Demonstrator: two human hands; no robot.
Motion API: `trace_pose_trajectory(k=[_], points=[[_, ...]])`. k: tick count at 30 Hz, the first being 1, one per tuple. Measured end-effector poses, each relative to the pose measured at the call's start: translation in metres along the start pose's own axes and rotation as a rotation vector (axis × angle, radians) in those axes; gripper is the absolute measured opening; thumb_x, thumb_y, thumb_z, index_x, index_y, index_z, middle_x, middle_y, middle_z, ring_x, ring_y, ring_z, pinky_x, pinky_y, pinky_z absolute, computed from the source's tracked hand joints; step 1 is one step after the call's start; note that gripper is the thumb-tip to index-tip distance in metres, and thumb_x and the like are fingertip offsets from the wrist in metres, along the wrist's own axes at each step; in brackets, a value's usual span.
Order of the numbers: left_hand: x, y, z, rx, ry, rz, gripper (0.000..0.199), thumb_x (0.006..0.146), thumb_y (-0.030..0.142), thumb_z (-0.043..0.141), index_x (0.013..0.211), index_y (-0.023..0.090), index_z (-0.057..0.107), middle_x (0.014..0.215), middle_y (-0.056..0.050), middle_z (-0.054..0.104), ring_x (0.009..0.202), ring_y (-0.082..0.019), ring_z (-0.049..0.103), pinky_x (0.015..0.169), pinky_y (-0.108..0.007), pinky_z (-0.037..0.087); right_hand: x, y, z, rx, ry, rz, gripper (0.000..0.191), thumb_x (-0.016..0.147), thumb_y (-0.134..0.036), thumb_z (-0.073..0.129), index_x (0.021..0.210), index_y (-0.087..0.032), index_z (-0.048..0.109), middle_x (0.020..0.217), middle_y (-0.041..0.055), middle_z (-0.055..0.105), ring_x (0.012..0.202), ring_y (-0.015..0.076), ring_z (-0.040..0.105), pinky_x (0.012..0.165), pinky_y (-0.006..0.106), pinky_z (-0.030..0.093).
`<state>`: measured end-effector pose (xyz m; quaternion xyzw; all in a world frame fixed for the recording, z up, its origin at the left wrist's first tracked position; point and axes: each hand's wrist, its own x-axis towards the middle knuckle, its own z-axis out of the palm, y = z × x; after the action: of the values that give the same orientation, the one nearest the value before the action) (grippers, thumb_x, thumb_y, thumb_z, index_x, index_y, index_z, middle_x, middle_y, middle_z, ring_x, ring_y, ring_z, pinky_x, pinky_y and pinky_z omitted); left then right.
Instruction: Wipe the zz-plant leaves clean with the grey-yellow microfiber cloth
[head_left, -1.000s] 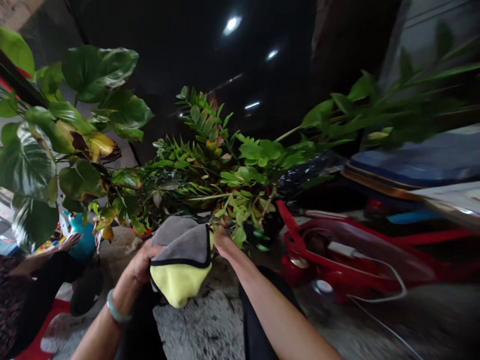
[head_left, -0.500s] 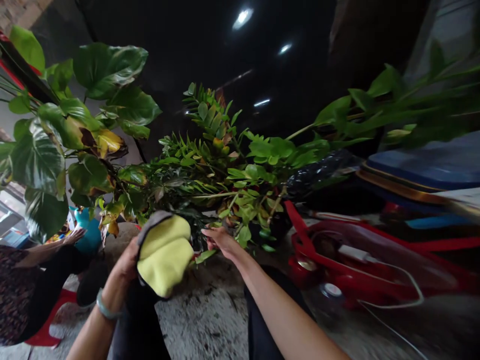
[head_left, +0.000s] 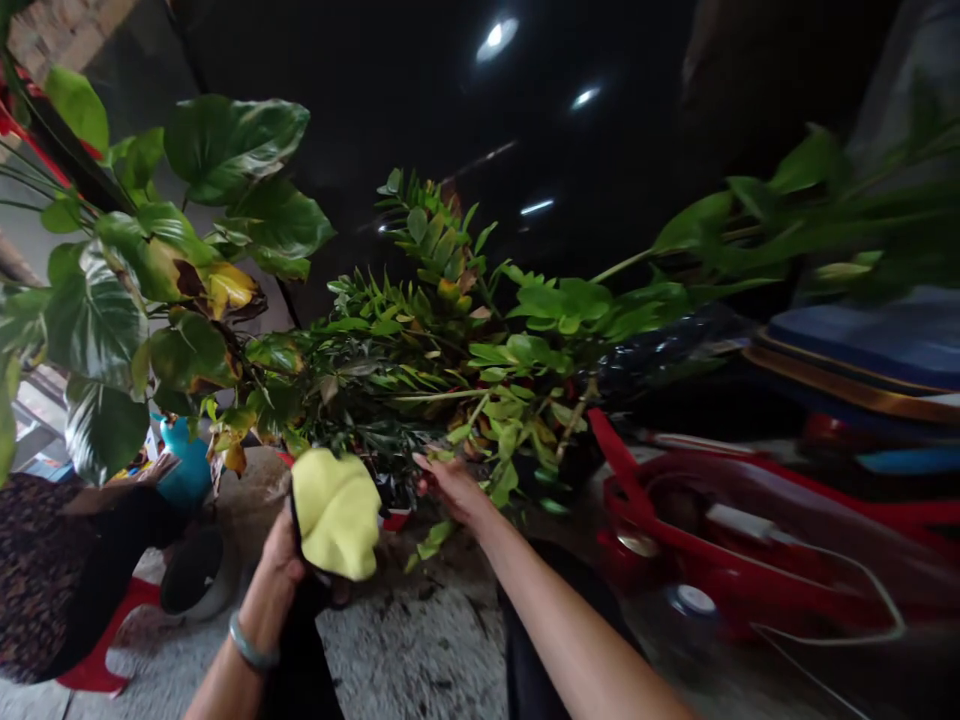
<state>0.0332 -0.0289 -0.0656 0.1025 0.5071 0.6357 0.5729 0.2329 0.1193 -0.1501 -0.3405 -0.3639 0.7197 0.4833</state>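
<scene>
Centrally, the left hand holds a yellow cloth, fingers clamped on its left edge; the cloth hangs in loose folds in front of the low plants. A pale bracelet is on the left wrist. The right hand is to the right of the cloth, apart from it, at the lower leaves. Its index finger points out and the other fingers are partly curled; cannot tell whether they pinch a stem or leaf. A small sprig hangs just below this hand.

Surroundings: broad-leaved plant at the left, some leaves yellow and brown. Below it, a turquoise container, a dark bucket and another person on a red stool. At the right, a red carrier, blurred, with a white cable looping out over its side. Floor: grey and rough, scattered with dark bits.
</scene>
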Motion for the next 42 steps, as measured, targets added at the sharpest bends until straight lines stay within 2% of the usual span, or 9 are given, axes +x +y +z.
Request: trace_pose_trajectory(k=[3,6,10,16,20,26,30,34,42], points=[[0.010,0.046,0.016,0.084,0.116,0.373,0.030,0.060,0.018,0.082,0.087,0.022,0.070,0.085,-0.007,0.079,0.106,-0.034,0.072,0.094,-0.041,0.057,0.001,-0.004,-0.003,0.034,-0.004,0.003,0.037,0.057,-0.044,0.083,0.063,-0.022,0.055,0.051,-0.0030,0.061,0.039,0.0106,0.050,0.041,0.025,0.045],[0.024,0.058,0.027,0.430,0.275,0.652,0.033,0.054,0.005,0.076,0.080,0.024,0.069,0.080,-0.002,0.073,0.109,-0.031,0.068,0.090,-0.034,0.054,0.000,-0.004,0.000,0.037,0.004,0.014,0.034,0.060,-0.041,0.083,0.059,-0.021,0.055,0.050,-0.0020,0.060,0.039,0.0103,0.051,0.041,0.024,0.046],[0.024,0.038,0.016,0.917,0.260,0.738,0.040,0.050,0.000,0.076,0.079,0.027,0.075,0.085,-0.003,0.069,0.113,-0.032,0.063,0.092,-0.030,0.049,-0.002,-0.003,0.003,0.050,0.027,0.032,0.030,0.058,-0.035,0.084,0.058,-0.020,0.057,0.050,-0.0021,0.061,0.039,0.0095,0.051,0.040,0.023,0.046],[0.007,0.061,0.011,0.845,0.360,0.824,0.050,0.050,0.005,0.084,0.095,0.025,0.078,0.087,0.001,0.073,0.097,-0.026,0.066,0.091,-0.028,0.047,-0.003,-0.005,0.001,0.061,0.028,0.060,0.030,0.061,-0.032,0.083,0.057,-0.019,0.057,0.050,-0.0033,0.061,0.039,0.0084,0.051,0.041,0.021,0.047],[0.004,0.056,0.015,0.844,0.388,0.748,0.035,0.052,0.013,0.085,0.085,0.021,0.077,0.071,0.002,0.069,0.087,-0.027,0.067,0.085,-0.030,0.050,-0.005,-0.009,0.005,0.058,0.017,0.119,0.032,0.066,-0.035,0.083,0.060,-0.019,0.055,0.052,-0.0029,0.061,0.040,0.0087,0.052,0.041,0.021,0.049],[0.002,-0.017,-0.005,0.772,0.443,0.718,0.043,0.053,0.019,0.081,0.096,0.020,0.077,0.083,-0.003,0.075,0.098,-0.032,0.069,0.091,-0.038,0.051,-0.029,-0.004,0.018,-0.203,-0.086,0.387,0.045,0.080,-0.061,0.070,0.092,-0.018,0.067,0.064,0.0037,0.070,0.047,0.0164,0.061,0.035,0.024,0.044],[-0.002,-0.055,-0.014,0.851,0.457,0.665,0.051,0.055,0.024,0.079,0.105,0.018,0.076,0.094,-0.008,0.076,0.100,-0.034,0.069,0.093,-0.042,0.051,-0.050,0.016,0.031,-0.430,-0.077,0.100,0.040,0.073,-0.054,0.076,0.093,-0.019,0.071,0.085,0.0056,0.077,0.076,0.0203,0.071,0.058,0.026,0.051],[-0.011,-0.068,-0.016,0.824,0.316,0.636,0.051,0.051,0.026,0.080,0.101,0.017,0.077,0.093,-0.008,0.076,0.097,-0.033,0.069,0.089,-0.040,0.052,-0.054,0.025,0.034,-0.478,0.072,-0.047,0.028,0.071,-0.042,0.072,0.085,-0.018,0.074,0.083,0.0063,0.077,0.084,0.0238,0.069,0.078,0.032,0.051],[-0.037,-0.063,-0.023,0.831,-0.060,0.432,0.033,0.054,0.027,0.080,0.085,0.014,0.078,0.074,-0.003,0.070,0.075,-0.024,0.061,0.070,-0.031,0.048,-0.056,0.017,0.022,-0.408,0.045,-0.013,0.024,0.070,-0.041,0.068,0.058,-0.021,0.062,0.054,-0.0032,0.059,0.065,0.0184,0.058,0.065,0.029,0.041]])
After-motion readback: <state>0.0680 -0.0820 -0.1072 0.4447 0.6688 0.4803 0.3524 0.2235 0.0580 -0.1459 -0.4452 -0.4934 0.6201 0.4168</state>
